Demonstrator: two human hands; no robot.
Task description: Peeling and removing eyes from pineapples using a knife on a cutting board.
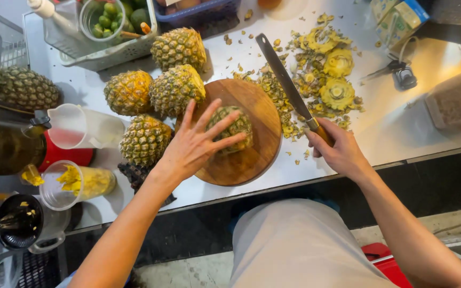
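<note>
Lying on the round wooden board (pixel 252 160), a green-skinned pineapple (pixel 236 128) sits under the left hand (pixel 190 149), fingers spread flat. The right hand (pixel 337 152) grips a long knife (pixel 286 85), blade angled away beside peel scraps (pixel 329 69).

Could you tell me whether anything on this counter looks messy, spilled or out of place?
Yes. Pineapple peelings lie strewn over the counter right of the round cutting board, beyond the knife in the right hand. The left hand presses on the pineapple lying on the board.
</note>
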